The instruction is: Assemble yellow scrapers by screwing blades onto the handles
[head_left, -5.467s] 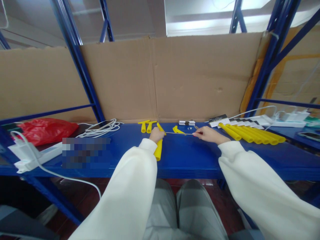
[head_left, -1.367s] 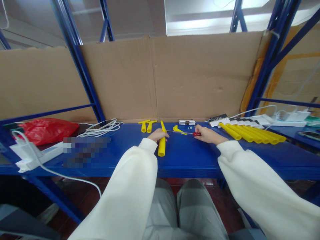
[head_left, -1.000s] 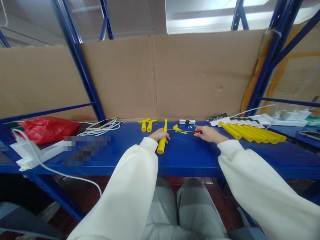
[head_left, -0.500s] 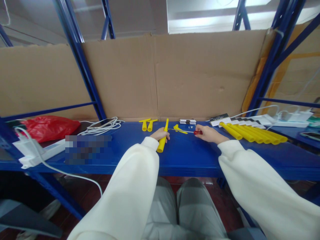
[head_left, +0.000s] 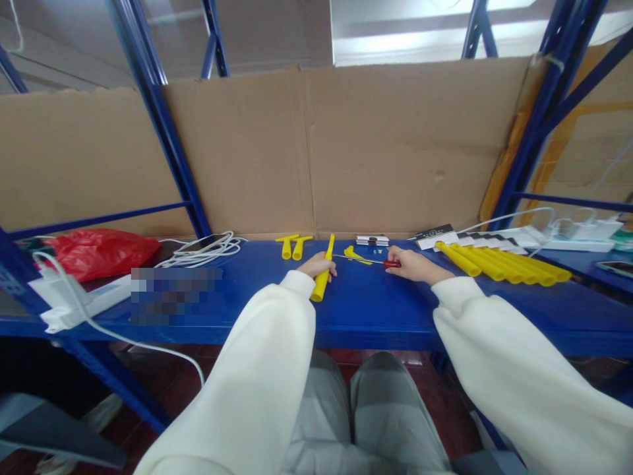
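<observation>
My left hand [head_left: 315, 264] is closed around a yellow plastic handle-like piece [head_left: 320, 287] with a narrow upper end, held tilted above the blue shelf [head_left: 366, 310]. Red-handled screwdriver [head_left: 392, 264] is in my right hand [head_left: 413, 265], its fingers wrapped on the grip. The thin shaft points left, and its tip reaches the upper part of the yellow piece. Whether the tip sits in a screw is too small to tell. Behind the shaft lie loose yellow parts [head_left: 355, 254]. A few tiny bits [head_left: 378, 251], perhaps screws, rest close to my right hand.
Two yellow T-shaped pieces [head_left: 297, 248] stand near the cardboard back wall [head_left: 395, 152]. A small stack of white cards [head_left: 372, 240] is right of them. Several yellow tubes [head_left: 499, 264] lie in a row at right. Coiled white cable [head_left: 212, 251], red bag [head_left: 106, 253] and power strip [head_left: 106, 293] are left.
Both hands keep their grips on the yellow piece and the screwdriver, almost in place. The whole view has shifted very slightly.
</observation>
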`<action>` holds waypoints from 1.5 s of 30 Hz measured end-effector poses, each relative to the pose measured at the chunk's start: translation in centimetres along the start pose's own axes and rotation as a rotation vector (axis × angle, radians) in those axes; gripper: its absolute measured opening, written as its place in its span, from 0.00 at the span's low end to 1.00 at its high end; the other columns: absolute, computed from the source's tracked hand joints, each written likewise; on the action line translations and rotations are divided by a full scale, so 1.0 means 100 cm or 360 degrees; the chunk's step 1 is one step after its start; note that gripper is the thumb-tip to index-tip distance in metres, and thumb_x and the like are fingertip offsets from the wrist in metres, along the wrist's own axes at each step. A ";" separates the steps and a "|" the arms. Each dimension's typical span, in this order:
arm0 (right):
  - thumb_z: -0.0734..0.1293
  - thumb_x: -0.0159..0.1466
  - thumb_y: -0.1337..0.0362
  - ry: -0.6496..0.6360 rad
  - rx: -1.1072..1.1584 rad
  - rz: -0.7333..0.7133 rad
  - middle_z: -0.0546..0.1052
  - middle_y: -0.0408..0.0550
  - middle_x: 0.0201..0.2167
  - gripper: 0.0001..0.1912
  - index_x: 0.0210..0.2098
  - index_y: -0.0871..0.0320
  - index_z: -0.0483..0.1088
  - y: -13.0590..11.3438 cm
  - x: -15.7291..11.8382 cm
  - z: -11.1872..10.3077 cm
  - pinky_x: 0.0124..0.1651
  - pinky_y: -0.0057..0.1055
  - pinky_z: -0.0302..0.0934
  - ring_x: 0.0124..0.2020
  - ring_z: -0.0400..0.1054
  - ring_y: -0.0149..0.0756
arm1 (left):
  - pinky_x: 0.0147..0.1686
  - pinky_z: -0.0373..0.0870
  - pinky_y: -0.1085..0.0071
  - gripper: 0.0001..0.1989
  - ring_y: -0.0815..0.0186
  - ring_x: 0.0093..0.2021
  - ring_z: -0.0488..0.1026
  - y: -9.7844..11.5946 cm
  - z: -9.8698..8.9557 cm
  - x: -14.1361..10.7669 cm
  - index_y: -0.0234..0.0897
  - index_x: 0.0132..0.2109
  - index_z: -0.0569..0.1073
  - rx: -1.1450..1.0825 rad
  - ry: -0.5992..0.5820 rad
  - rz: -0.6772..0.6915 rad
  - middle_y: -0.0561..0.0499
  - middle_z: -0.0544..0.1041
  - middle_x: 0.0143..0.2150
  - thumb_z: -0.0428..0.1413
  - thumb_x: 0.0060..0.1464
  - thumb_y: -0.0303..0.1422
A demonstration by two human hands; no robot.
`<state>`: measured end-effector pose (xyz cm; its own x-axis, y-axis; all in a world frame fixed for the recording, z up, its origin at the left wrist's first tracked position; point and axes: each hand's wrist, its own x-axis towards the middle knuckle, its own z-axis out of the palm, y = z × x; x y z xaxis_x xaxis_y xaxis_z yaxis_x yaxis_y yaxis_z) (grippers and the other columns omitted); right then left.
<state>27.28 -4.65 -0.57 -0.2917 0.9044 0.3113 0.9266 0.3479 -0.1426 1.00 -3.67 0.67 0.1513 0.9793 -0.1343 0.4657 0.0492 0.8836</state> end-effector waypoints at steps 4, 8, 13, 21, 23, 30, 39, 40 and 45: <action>0.66 0.62 0.61 0.0005 -0.0042 -0.0060 0.79 0.48 0.32 0.05 0.36 0.55 0.68 0.002 0.000 0.000 0.31 0.28 0.57 0.29 0.70 0.36 | 0.20 0.63 0.77 0.15 0.71 0.16 0.67 0.000 0.000 -0.002 0.35 0.40 0.66 0.0011 -0.0016 0.0022 0.58 0.71 0.19 0.52 0.45 0.17; 0.62 0.65 0.60 -0.0065 -0.0062 -0.0097 0.79 0.51 0.33 0.08 0.34 0.56 0.70 0.000 0.000 -0.003 0.34 0.30 0.60 0.32 0.72 0.38 | 0.20 0.62 0.77 0.17 0.71 0.16 0.66 0.000 0.000 -0.003 0.34 0.43 0.66 0.0010 -0.0014 0.0030 0.59 0.70 0.19 0.52 0.45 0.16; 0.61 0.67 0.60 -0.0106 -0.0050 -0.0054 0.80 0.54 0.38 0.09 0.36 0.56 0.71 -0.001 0.000 -0.003 0.38 0.31 0.62 0.35 0.73 0.40 | 0.21 0.62 0.76 0.21 0.70 0.17 0.66 0.000 0.000 -0.002 0.33 0.47 0.65 0.0002 -0.0030 0.0043 0.59 0.71 0.19 0.51 0.45 0.16; 0.68 0.60 0.61 0.0029 -0.0022 -0.0010 0.80 0.49 0.35 0.08 0.38 0.55 0.68 0.003 0.000 -0.002 0.32 0.28 0.58 0.31 0.72 0.37 | 0.19 0.61 0.75 0.18 0.70 0.15 0.65 0.001 -0.001 -0.003 0.35 0.42 0.64 -0.0093 -0.0092 0.0088 0.59 0.72 0.18 0.48 0.43 0.14; 0.68 0.61 0.61 0.0043 -0.0034 -0.0033 0.80 0.49 0.34 0.06 0.36 0.56 0.68 0.003 -0.001 -0.003 0.32 0.28 0.58 0.31 0.72 0.37 | 0.19 0.61 0.75 0.16 0.71 0.14 0.64 0.001 -0.001 -0.003 0.35 0.39 0.63 -0.0126 -0.0095 0.0113 0.58 0.72 0.18 0.48 0.43 0.14; 0.64 0.65 0.61 -0.0065 -0.0092 -0.0069 0.81 0.53 0.37 0.08 0.37 0.58 0.73 0.003 0.001 -0.004 0.38 0.30 0.61 0.35 0.74 0.40 | 0.17 0.61 0.75 0.15 0.72 0.13 0.63 0.001 -0.002 -0.005 0.38 0.35 0.60 -0.0184 -0.0104 0.0170 0.57 0.73 0.19 0.47 0.43 0.15; 0.60 0.68 0.61 -0.0035 -0.0037 0.0032 0.81 0.57 0.42 0.14 0.44 0.60 0.75 0.007 0.004 0.000 0.45 0.30 0.64 0.43 0.75 0.44 | 0.17 0.60 0.75 0.16 0.72 0.13 0.63 0.005 0.000 -0.010 0.38 0.37 0.61 -0.0193 -0.0096 0.0173 0.57 0.73 0.19 0.48 0.43 0.15; 0.60 0.68 0.61 -0.0031 -0.0022 0.0033 0.81 0.56 0.42 0.14 0.44 0.60 0.75 0.007 0.005 0.001 0.45 0.30 0.64 0.43 0.75 0.43 | 0.17 0.60 0.76 0.16 0.72 0.13 0.63 0.004 0.000 -0.009 0.37 0.38 0.61 -0.0199 -0.0084 0.0183 0.58 0.73 0.19 0.48 0.43 0.15; 0.63 0.66 0.62 -0.0035 0.0065 -0.0022 0.81 0.53 0.38 0.09 0.39 0.58 0.74 0.009 0.005 0.003 0.41 0.30 0.64 0.37 0.74 0.40 | 0.17 0.61 0.75 0.19 0.71 0.13 0.64 0.003 0.000 -0.005 0.35 0.42 0.62 -0.0216 -0.0064 0.0197 0.58 0.73 0.18 0.48 0.40 0.15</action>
<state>27.89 -3.77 -0.82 -0.3098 0.9047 0.2926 0.9122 0.3696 -0.1768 1.06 -4.17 1.05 0.2363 0.9710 -0.0361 0.3198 -0.0426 0.9465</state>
